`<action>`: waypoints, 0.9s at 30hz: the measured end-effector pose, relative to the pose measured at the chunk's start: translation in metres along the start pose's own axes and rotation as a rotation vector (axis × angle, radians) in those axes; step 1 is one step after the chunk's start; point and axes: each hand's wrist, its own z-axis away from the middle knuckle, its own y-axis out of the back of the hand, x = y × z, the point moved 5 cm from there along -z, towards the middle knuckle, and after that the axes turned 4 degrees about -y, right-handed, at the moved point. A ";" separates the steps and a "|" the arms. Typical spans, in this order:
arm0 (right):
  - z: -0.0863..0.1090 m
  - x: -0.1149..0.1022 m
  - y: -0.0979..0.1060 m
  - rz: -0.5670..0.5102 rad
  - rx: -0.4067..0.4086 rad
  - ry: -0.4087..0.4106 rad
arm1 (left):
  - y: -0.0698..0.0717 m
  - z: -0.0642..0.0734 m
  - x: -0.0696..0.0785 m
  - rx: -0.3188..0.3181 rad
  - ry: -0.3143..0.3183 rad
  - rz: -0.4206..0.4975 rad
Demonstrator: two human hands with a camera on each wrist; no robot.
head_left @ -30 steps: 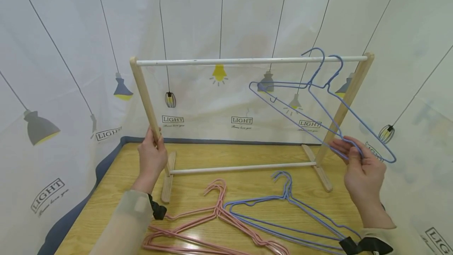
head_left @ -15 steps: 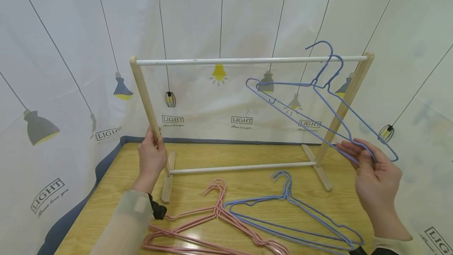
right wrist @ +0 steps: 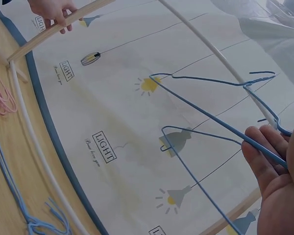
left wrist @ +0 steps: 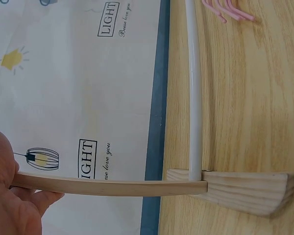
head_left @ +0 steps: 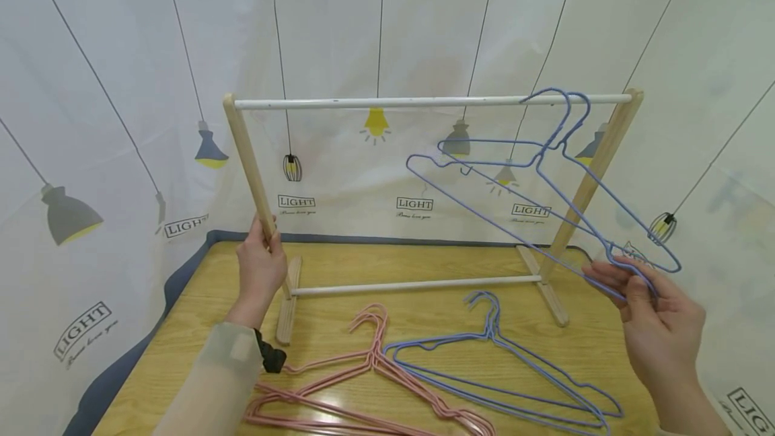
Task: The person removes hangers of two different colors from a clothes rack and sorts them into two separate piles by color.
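Observation:
My left hand (head_left: 260, 268) grips the left wooden post (head_left: 247, 153) of a small clothes rack, low on the post. With thumb and fingers, my right hand (head_left: 662, 328) pinches the lower right corner of a blue wire hanger (head_left: 538, 159). That hanger slants, its left end toward the middle of the rack, and its hook tip overlaps the white top rail (head_left: 387, 102) in the head view. Just to its right, a second blue hanger (head_left: 588, 110) hangs by its hook on the rail. The right wrist view shows the fingers (right wrist: 264, 152) around the held wire.
On the wooden table (head_left: 181, 355) lie several pink hangers (head_left: 375, 355), and beside them a small pile of blue hangers (head_left: 490, 328). A white lower bar (head_left: 418, 286) joins the rack's feet. Behind stands a white curtain (head_left: 339, 173) printed with lamps.
My right hand has moved right and down. The held hanger's hook rose above the rail, then came down to rail height, and its left end swung left and lower. My left hand has stayed put.

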 end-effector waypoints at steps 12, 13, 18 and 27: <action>0.038 0.060 0.021 -0.195 -0.379 -0.194 | 0.001 0.000 -0.003 -0.002 0.012 -0.006; 0.040 0.065 0.023 -0.182 -0.390 -0.220 | 0.001 0.000 -0.004 -0.002 0.014 -0.009; 0.048 0.081 0.035 -0.152 -0.420 -0.317 | 0.000 0.000 -0.006 -0.010 0.032 -0.010; 0.062 0.094 0.050 -0.180 -0.491 -0.350 | -0.001 0.000 -0.004 -0.008 0.011 -0.004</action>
